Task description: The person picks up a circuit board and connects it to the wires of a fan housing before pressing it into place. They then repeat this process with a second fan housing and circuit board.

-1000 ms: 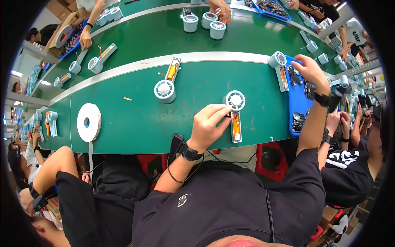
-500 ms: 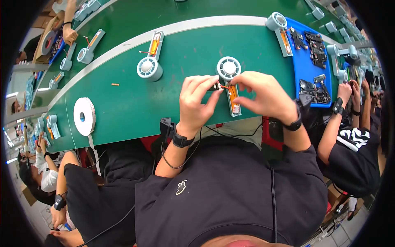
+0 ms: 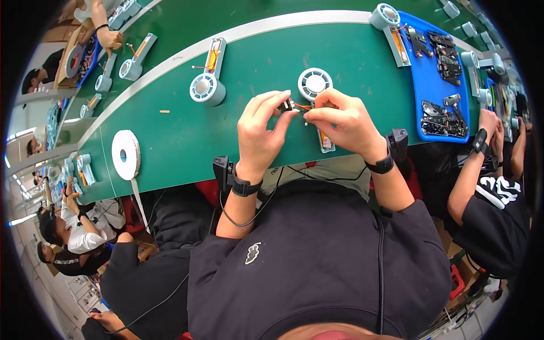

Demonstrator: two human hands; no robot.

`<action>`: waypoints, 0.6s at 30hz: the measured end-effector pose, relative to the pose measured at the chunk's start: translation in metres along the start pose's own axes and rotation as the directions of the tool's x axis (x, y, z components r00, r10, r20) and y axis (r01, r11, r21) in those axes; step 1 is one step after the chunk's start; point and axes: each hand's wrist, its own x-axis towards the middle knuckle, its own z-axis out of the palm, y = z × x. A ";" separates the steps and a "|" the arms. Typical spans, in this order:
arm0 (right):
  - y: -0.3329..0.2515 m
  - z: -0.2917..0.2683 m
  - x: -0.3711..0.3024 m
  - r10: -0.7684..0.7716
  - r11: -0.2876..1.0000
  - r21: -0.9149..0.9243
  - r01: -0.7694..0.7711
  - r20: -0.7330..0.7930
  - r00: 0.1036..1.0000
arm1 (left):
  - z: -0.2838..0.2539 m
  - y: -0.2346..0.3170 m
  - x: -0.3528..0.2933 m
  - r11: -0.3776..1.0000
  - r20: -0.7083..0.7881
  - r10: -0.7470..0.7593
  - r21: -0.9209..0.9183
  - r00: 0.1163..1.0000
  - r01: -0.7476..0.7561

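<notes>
My left hand [image 3: 260,130] pinches a small black circuit board [image 3: 285,106] between thumb and fingertips. In my right hand [image 3: 345,122], thumb and forefinger are closed on thin red and dark wires [image 3: 304,106] that run to the board. Directly beyond and under my hands lies a light-blue handheld fan [image 3: 314,84], its round head away from me. The open handle points toward me, its orange and white inside [image 3: 325,141] partly hidden by my right hand. A small white plug [image 3: 306,123] hangs beside the handle.
A second fan [image 3: 207,89] lies further left, and another [image 3: 385,17] at far right touches the blue tray [image 3: 417,79] of black circuit boards. On the left are a white tape roll [image 3: 126,154] and a small tan strip [image 3: 164,111]. Co-workers sit on both sides.
My right hand has moved left and closed its fingers on the wires near the board. The left hand keeps hold of the circuit board. The view has shifted slightly.
</notes>
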 end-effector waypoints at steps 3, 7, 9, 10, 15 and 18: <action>-0.004 -0.001 0.002 -0.030 0.995 -0.094 0.032 0.018 0.999 | 0.001 0.004 0.000 0.998 0.014 -0.060 -0.021 0.998 0.061; 0.009 0.001 -0.003 -0.076 0.997 -0.007 0.076 0.022 0.997 | 0.002 0.002 0.001 0.994 0.004 -0.089 -0.069 0.996 0.089; 0.012 0.007 -0.010 0.027 0.995 0.100 -0.020 -0.074 0.997 | 0.003 0.000 0.005 0.994 -0.028 -0.018 -0.107 0.999 0.015; 0.014 0.011 -0.014 0.136 0.971 0.218 -0.100 -0.156 0.978 | 0.001 -0.001 0.006 0.994 -0.024 -0.015 -0.110 1.000 0.012; 0.001 0.001 -0.015 0.484 0.781 0.473 -0.408 -0.045 0.874 | -0.008 0.007 0.001 0.989 0.201 0.101 -0.125 0.974 -0.077; 0.002 0.000 -0.011 0.263 0.926 0.302 -0.226 -0.088 0.961 | -0.003 0.009 -0.002 0.974 0.203 0.002 -0.221 0.979 0.044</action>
